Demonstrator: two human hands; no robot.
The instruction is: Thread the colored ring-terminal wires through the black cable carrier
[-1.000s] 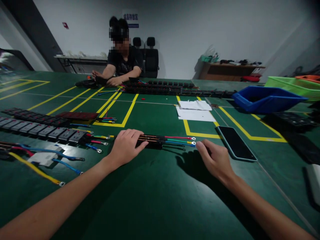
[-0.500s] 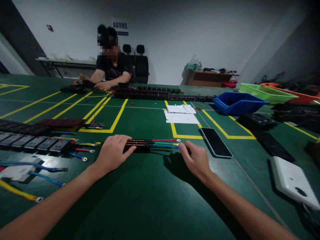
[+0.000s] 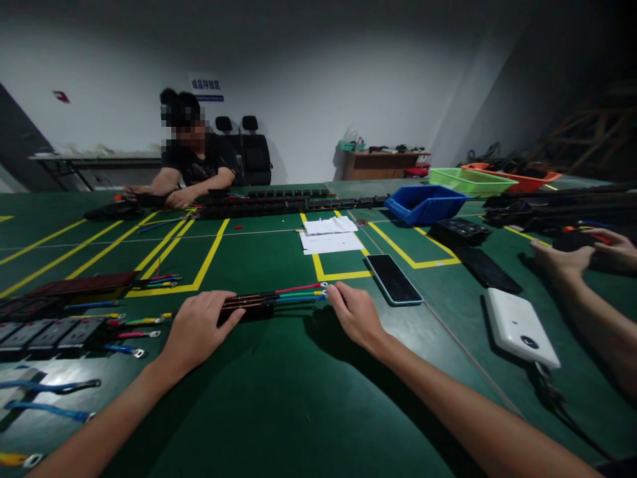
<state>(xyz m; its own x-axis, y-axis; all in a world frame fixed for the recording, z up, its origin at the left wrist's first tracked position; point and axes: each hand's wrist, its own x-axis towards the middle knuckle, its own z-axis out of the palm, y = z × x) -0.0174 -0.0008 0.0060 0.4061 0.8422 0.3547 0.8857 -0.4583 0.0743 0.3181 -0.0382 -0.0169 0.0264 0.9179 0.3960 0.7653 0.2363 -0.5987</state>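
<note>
My left hand (image 3: 200, 328) is wrapped over a dark strip with copper-coloured bars (image 3: 256, 303), hiding part of it. From the strip's right end run a red wire (image 3: 298, 288), a green wire (image 3: 296, 295) and a blue wire (image 3: 301, 301), tipped with metal ring terminals. At those tips, my right hand (image 3: 355, 315) has thumb and forefinger pinched together on a wire end; which wire it holds is hard to tell. To the left lie black socket strips (image 3: 70, 335) with more coloured, ring-tipped wires (image 3: 144, 334).
A phone (image 3: 393, 279) lies right of my right hand, below white papers (image 3: 331, 242). Farther right are a white power bank (image 3: 520, 325) with a cable and a co-worker's hands (image 3: 567, 259). A blue bin (image 3: 423, 206) stands behind. Another person (image 3: 199, 162) works across the table.
My view has turned to the right, bringing a co-worker's hands into sight at the right edge. Both my hands keep nearly the same pose on the strip and wires.
</note>
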